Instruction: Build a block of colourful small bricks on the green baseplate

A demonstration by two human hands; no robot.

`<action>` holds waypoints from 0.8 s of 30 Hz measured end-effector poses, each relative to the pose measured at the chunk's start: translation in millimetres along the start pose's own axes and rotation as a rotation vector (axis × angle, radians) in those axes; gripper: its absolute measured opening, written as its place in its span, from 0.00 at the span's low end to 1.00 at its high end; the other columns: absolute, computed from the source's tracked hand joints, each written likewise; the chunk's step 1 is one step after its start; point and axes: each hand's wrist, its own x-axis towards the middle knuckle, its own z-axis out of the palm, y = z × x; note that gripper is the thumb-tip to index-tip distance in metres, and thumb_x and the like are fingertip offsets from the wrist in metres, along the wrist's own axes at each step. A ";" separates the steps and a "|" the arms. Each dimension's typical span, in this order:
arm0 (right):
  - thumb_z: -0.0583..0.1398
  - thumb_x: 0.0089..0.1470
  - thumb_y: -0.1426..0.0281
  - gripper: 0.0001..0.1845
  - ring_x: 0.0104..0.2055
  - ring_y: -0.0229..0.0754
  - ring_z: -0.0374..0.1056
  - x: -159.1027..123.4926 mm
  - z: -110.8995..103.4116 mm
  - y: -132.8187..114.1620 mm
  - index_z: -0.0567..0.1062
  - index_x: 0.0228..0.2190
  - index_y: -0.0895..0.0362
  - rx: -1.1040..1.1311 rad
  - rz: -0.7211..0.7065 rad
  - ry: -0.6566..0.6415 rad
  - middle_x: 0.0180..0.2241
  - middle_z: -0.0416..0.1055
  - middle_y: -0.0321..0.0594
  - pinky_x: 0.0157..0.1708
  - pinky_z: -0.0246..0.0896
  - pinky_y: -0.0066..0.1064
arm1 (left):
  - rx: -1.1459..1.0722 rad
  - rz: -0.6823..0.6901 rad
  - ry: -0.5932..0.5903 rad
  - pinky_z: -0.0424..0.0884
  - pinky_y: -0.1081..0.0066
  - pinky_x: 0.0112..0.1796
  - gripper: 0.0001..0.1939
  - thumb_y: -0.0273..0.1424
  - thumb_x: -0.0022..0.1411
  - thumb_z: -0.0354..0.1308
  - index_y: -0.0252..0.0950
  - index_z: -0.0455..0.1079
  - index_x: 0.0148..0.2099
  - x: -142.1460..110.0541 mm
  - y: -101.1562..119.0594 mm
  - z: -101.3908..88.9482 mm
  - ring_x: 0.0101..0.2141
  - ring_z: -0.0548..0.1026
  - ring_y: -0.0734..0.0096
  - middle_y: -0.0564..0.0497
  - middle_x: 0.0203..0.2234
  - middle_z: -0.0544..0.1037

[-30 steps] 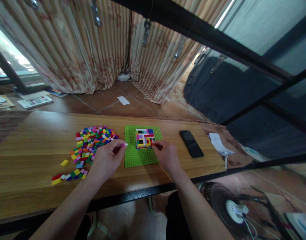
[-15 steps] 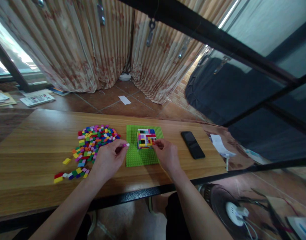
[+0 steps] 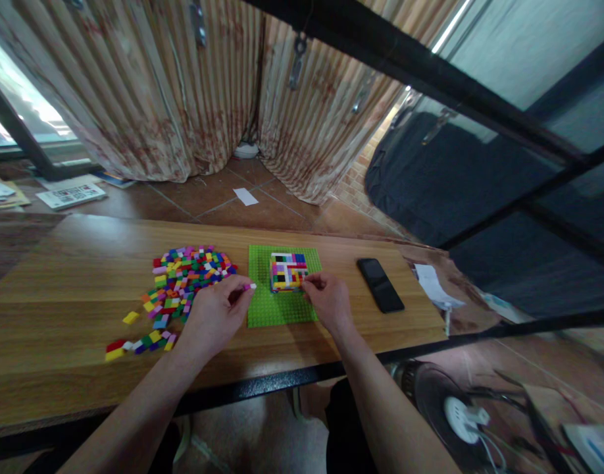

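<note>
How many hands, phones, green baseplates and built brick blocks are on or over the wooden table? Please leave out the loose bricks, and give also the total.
Hands (left hand, right hand): 2
Phone: 1
Green baseplate: 1
Built brick block: 1
Total: 5

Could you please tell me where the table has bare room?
Bare wood shows left of the bricks and between the baseplate and phone, beyond the right hand; it is crowded around the bricks and left hand.
</note>
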 end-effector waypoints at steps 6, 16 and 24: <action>0.63 0.42 0.68 0.06 0.19 0.35 0.68 1.7 0.1 -1.8 0.76 0.24 0.57 0.178 0.115 -0.006 0.20 0.74 0.35 0.19 0.61 0.25 | -0.014 0.002 -0.020 0.69 0.71 0.30 0.12 0.37 0.63 0.52 0.36 0.74 0.37 -1.0 -1.1 2.6 0.27 0.77 0.68 0.50 0.27 0.80; 0.64 0.40 0.74 0.05 0.13 0.31 0.62 3.4 -0.5 -15.3 0.72 0.21 0.58 0.321 0.317 -0.021 0.15 0.71 0.31 0.12 0.55 0.21 | -0.043 0.020 -0.016 0.69 0.72 0.30 0.13 0.37 0.63 0.53 0.37 0.76 0.38 -3.3 0.5 5.9 0.27 0.77 0.69 0.51 0.28 0.81; 0.63 0.48 0.64 0.10 0.19 0.33 0.65 -4.9 0.5 -12.7 0.75 0.24 0.58 0.296 0.054 0.002 0.19 0.72 0.34 0.19 0.60 0.23 | -0.250 -0.123 -0.098 0.72 0.70 0.29 0.16 0.41 0.62 0.54 0.37 0.76 0.43 -2.0 -10.5 18.4 0.27 0.79 0.65 0.50 0.28 0.81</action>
